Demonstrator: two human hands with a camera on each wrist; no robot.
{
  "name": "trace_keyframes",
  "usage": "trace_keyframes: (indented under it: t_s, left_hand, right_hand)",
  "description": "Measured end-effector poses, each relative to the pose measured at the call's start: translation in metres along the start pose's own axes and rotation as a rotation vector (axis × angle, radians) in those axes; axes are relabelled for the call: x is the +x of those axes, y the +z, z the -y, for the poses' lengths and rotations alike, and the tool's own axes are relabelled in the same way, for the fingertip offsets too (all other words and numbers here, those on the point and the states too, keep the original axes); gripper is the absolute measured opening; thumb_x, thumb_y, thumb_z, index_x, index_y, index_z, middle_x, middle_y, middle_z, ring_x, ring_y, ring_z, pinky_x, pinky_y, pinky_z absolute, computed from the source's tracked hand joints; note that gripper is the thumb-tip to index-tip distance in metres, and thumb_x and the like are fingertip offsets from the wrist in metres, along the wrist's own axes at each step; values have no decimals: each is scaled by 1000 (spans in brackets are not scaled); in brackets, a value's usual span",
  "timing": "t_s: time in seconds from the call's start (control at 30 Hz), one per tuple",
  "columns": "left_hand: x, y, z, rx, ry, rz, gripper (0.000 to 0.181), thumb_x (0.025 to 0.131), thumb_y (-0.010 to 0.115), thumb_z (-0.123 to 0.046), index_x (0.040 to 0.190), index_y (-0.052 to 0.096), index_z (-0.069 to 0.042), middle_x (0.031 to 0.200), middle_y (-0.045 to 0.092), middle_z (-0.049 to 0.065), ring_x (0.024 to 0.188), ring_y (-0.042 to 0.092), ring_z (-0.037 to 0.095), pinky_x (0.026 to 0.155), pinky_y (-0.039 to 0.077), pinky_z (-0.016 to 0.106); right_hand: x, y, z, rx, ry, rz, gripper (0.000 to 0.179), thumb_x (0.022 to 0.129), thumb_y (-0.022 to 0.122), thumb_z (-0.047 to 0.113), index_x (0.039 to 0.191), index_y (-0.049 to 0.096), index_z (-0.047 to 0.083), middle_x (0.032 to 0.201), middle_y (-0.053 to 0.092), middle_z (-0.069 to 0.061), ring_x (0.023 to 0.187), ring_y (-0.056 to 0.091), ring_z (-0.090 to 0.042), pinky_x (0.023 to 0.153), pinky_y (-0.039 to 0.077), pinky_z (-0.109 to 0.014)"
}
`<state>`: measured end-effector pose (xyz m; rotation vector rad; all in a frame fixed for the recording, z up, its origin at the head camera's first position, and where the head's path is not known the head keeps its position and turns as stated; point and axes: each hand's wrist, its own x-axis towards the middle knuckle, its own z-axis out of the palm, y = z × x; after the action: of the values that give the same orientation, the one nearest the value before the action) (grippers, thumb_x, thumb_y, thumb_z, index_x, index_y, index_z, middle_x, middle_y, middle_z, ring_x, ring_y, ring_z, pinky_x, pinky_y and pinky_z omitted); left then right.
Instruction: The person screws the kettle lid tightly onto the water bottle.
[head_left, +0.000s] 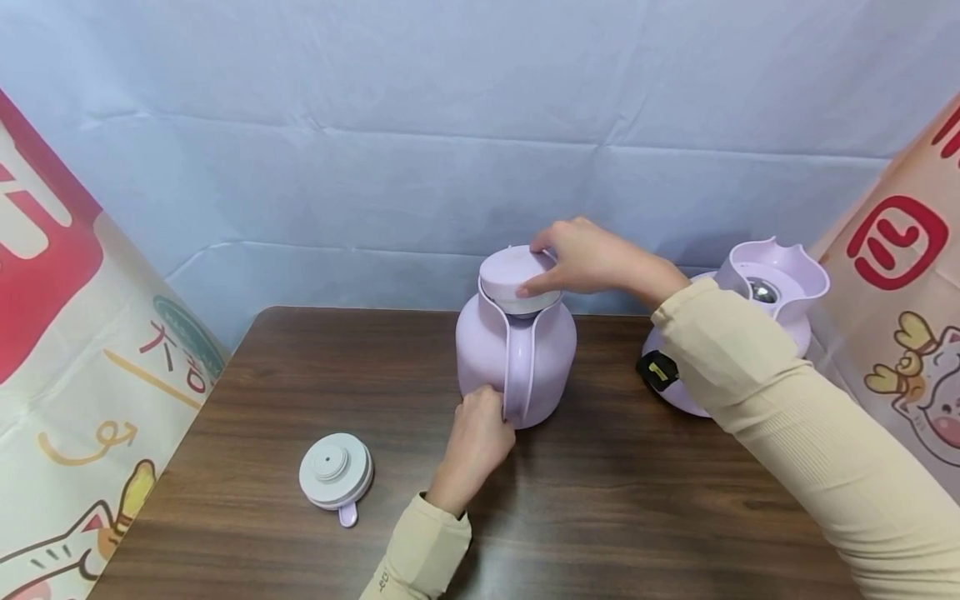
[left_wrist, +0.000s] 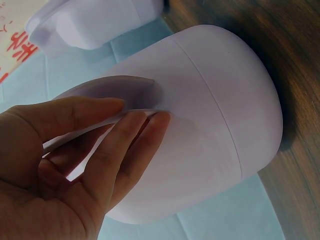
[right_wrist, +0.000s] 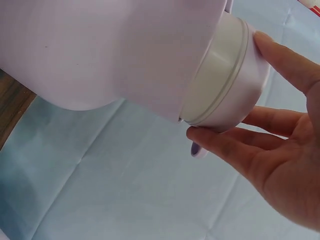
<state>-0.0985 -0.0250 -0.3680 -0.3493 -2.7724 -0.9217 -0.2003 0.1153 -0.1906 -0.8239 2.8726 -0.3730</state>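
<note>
Left hand [head_left: 478, 432]: fingers pinching the lilac curved handle [head_left: 519, 367] of a lilac, round-bodied, plastic-looking jug [head_left: 482, 350] | Right hand [head_left: 592, 257]: thumb and fingers spread apart, gripping a round lilac-and-white lid [head_left: 510, 268] at the jug's mouth | Jug: upright on the brown wood-grain counter [head_left: 300, 375]

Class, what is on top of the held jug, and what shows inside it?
On top is a lilac-topped lid, held by the right hand at the mouth of the held jug. The jug's inside cannot be made out; the lid covers it.
</note>
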Motion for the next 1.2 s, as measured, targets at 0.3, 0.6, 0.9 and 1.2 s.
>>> trace_keyframes:
  t_s: [0.3,0.6,0.9,1.2]
  left_hand:
    - [-1,0,0,1,2,-2,26,59,55,10,47,43,-9,60,51,6,58,57,29,52,44,39]
    - [-1,1,-1,0,-1,-5,27,59,55,10,46,43,-10,59,51,6,58,57,28,51,44,39]
    - [-1,0,-1,0,-1,-12,27,59,55,11,46,43,-9,59,52,6,59,58,30,53,45,39]
    - [-2,0,-1,-5,-11,1,26,59,56,10,47,44,-9,59,51,6,55,54,25,50,43,38]
  right_hand:
    - [-4,3,-2,20,-42,-60,50,75,74,26,112,61,-5,111,61,-18,98,55,-29,82,41,-39]
    - [-7,-1,-7,8,-65,-45,42,76,73,25,108,64,0,97,64,-13,88,55,-26,76,41,-37]
    - [-9,-20,-15,37,-13,52,38,79,62,7,115,59,-3,112,61,-19,102,56,-33,83,43,-44]
    - [-4,-13,-26,49,-11,31,38,80,51,-1,118,59,0,117,56,-20,107,52,-35,85,40,-46]
